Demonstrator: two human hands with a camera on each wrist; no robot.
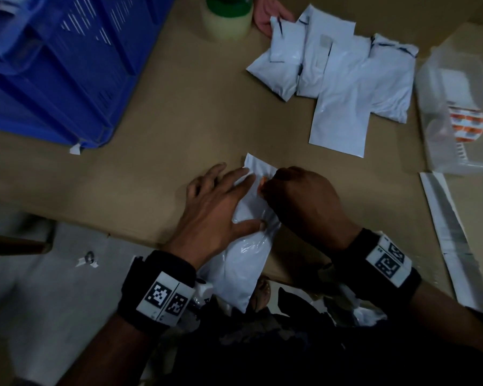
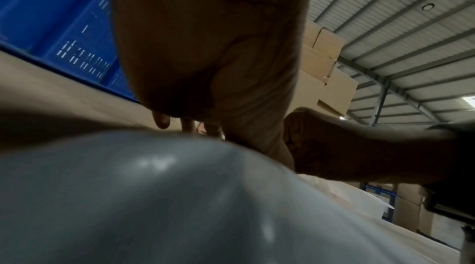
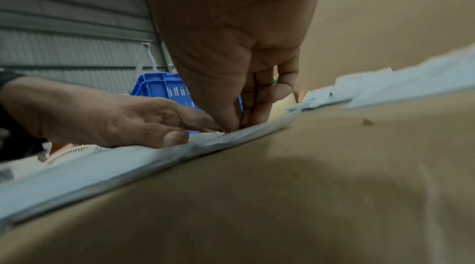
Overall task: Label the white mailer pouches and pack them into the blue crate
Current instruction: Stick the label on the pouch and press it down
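A white mailer pouch [image 1: 243,263] lies over the near edge of the brown table [image 1: 165,140], its far end under both hands. My left hand [image 1: 229,201] presses flat on it with fingers spread and straight. My right hand [image 1: 290,199] has its fingers curled and pinches a small orange label [image 1: 261,181] down against the pouch. The right wrist view shows the right fingertips [image 3: 235,123] bunched on the pouch [image 3: 128,158] beside the left hand [image 3: 102,118]. The blue crate [image 1: 53,65] stands at the far left. Several more white pouches [image 1: 346,79] lie in a pile at the far right.
Another person's hand [image 1: 271,18] touches the far pile. A tape roll [image 1: 229,18] stands at the back. A clear plastic box [image 1: 441,79] holding orange labels [image 1: 466,123] sits at the right edge, with a long liner strip [image 1: 452,232] nearer me.
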